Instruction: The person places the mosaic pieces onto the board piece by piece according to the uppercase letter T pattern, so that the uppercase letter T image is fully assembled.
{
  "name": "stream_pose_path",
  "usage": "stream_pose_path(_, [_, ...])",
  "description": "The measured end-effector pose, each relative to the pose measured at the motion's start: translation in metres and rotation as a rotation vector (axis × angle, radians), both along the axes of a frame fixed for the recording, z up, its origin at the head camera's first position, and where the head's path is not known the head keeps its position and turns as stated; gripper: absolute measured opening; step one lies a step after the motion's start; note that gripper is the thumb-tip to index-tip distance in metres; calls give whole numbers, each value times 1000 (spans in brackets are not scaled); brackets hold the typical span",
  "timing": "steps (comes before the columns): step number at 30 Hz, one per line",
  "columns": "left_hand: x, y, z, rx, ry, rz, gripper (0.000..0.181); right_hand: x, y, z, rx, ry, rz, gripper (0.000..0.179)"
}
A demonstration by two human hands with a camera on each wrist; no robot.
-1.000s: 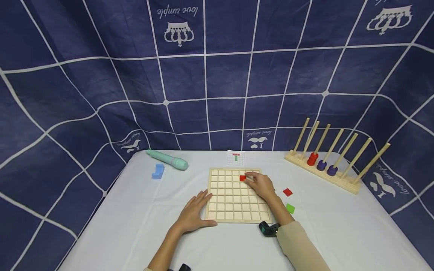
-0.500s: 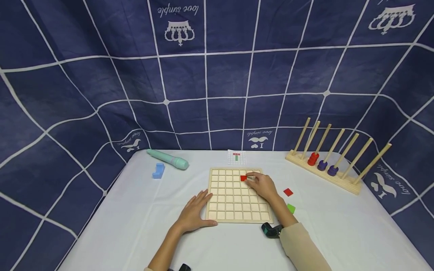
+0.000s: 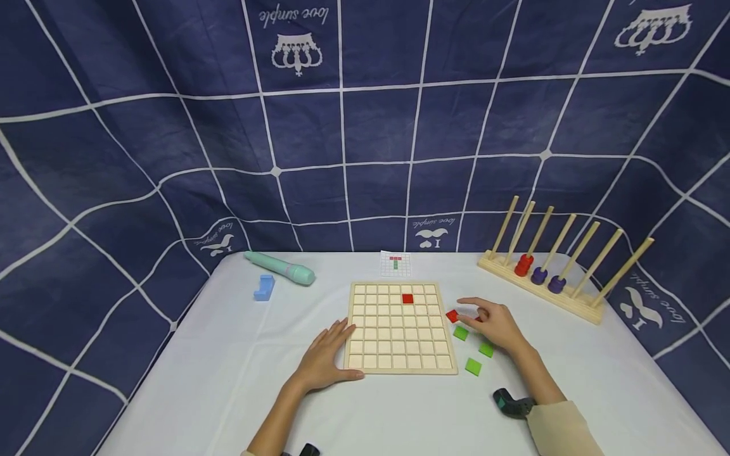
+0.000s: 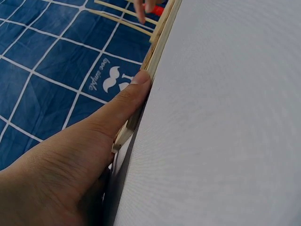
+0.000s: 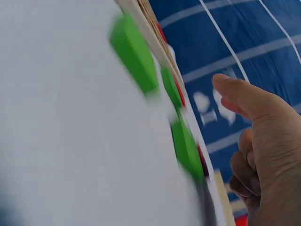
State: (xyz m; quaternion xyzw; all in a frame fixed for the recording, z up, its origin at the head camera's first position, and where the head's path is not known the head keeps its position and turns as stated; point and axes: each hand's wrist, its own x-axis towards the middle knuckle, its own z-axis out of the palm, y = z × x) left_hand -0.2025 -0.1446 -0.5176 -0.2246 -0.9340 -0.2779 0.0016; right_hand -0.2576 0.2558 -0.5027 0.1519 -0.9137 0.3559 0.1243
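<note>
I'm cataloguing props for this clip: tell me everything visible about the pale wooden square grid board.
The pale wooden square grid board has a raised rim and thin dividers forming shallow cells. It lies flat on the white cloth-covered table. A red square tile sits in one cell, second row from the far edge. The bare left hand touches its left edge.

Wooden grid board point(image 3: 397, 332) lies flat — one red tile point(image 3: 407, 298) inside.

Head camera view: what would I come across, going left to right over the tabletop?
Blue block → left hand → wooden grid board → right hand → wooden peg rack.
</note>
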Motion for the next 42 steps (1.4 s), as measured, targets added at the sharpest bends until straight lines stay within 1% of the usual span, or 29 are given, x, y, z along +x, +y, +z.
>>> stream_pose_path(5, [1, -2, 0, 12, 17, -4, 104, 13, 37, -7, 5, 6, -109, 41])
stream_pose_path(9, [1, -3, 0, 9, 16, 0, 103, 16, 48, -9, 12, 21, -142, 41])
stream_pose_path(16, [1, -2, 0, 3, 0, -4, 104, 18, 50, -8, 14, 29, -129, 41])
stream_pose_path(21, [1, -1, -1, 13, -3, -1, 104, 19, 50, -11, 23, 0, -116, 42])
stream_pose_path(27, [0, 0, -2, -1, 27, -9, 103, 18, 51, -16, 107, -70, -107, 49])
stream_pose_path(29, [0, 0, -1, -3, 31, -11, 103, 18, 51, -17, 134, -74, -104, 51])
stream_pose_path(34, [1, 0, 2, -11, 15, -10, 103, 17, 50, -15, 169, -68, -98, 51])
stream_pose_path(39, [1, 1, 2, -13, 13, -9, 102, 18, 49, -13, 196, -75, -72, 49])
stream_pose_path(42, [1, 1, 2, -7, 9, -6, 102, 20, 50, -13, 193, -76, -64, 46])
